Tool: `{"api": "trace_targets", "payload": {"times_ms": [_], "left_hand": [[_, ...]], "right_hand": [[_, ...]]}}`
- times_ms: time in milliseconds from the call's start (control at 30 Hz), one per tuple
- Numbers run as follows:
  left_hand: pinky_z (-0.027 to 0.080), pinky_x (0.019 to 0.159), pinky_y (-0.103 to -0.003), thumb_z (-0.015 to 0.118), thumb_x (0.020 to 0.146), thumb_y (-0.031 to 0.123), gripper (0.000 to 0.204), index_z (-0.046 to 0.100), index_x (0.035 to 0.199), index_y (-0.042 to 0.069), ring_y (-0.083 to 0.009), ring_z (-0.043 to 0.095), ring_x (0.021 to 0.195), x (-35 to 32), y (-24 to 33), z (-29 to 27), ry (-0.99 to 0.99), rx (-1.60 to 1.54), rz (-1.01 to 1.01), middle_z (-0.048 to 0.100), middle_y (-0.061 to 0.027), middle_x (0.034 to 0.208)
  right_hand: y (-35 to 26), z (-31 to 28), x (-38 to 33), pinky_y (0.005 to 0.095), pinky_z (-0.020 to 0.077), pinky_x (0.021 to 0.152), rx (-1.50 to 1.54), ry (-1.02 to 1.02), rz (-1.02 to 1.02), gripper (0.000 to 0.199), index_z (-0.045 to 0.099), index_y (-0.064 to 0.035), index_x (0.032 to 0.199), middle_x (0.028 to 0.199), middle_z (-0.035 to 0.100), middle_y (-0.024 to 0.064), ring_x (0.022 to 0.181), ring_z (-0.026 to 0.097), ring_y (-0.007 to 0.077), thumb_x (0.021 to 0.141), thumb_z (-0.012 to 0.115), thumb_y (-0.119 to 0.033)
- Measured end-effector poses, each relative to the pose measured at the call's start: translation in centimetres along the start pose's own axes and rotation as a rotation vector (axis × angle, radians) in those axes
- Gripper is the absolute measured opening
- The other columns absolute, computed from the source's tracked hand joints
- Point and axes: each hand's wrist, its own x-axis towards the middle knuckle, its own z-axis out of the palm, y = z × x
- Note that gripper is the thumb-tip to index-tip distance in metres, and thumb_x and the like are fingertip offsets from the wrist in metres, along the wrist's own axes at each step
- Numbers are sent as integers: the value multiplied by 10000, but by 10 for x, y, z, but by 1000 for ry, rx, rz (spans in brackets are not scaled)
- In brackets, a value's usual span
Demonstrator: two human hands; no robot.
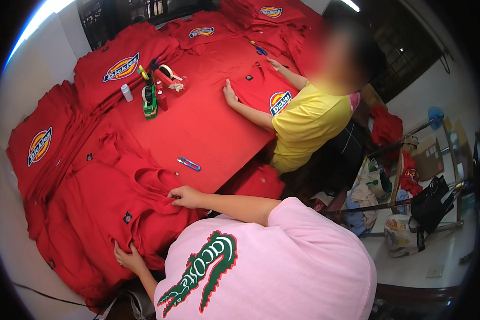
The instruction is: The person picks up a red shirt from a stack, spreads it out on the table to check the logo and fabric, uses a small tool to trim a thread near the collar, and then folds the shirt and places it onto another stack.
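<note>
A red shirt [144, 200] lies rumpled in front of me on a heap of similar red cloth, a small dark label near its middle. With fingertips drawn together, my right hand [185, 197] pinches the fabric by the neck or edge opening. Closer to me, my left hand [129, 258] rests on the lower part of the same shirt, thumb and fingers apart; some fingertips are hard to make out. Just beyond my right hand, blue thread snips [189, 163] lie on the red tabletop [197, 140].
Stacks of red shirts with printed emblems [40, 146] line the far left. A green tape dispenser [150, 101], a red tape dispenser [170, 80] and a white bottle [127, 93] stand together. Across the table, a person in yellow [312, 120] handles another red shirt; scissors [259, 48] lie beyond.
</note>
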Motion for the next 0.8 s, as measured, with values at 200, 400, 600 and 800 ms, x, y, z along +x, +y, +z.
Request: {"api": "trace_targets", "payload": {"times_ms": [200, 400, 600, 800], "left_hand": [[399, 1078, -535, 691, 863, 166, 539, 577, 1373, 31, -424, 528, 1270, 6, -23, 0, -66, -103, 28, 584, -215, 1346], [427, 1045, -525, 687, 855, 157, 493, 592, 1296, -44, -465, 567, 1177, 22, -32, 4, -24, -74, -32, 616, -257, 1244], [434, 1041, -535, 661, 856, 193, 481, 603, 1262, -59, -465, 575, 1169, 25, -27, 11, -8, 49, -97, 621, -263, 1236], [426, 1053, -538, 650, 851, 196, 477, 601, 1249, -62, -461, 574, 1170, 24, -28, 10, 14, 7, -77, 627, -259, 1239]], "right_hand": [[18, 6, 15, 338, 541, 759, 21, 80, 71, 291, 721, -37, 1126, 906, 746, 104, 823, 696, 184, 853, 740, -138], [2, 4, 22, 300, 527, 771, -26, 112, 124, 194, 739, -18, 1027, 850, 742, 70, 792, 671, 130, 916, 716, -175], [3, 0, 25, 305, 543, 823, -67, 124, 117, 185, 749, -9, 990, 907, 769, 84, 864, 708, 148, 922, 713, -178], [12, 6, 32, 286, 549, 867, 119, 124, 187, 142, 744, 35, 981, 950, 766, 90, 911, 707, 141, 928, 668, -72]]}}
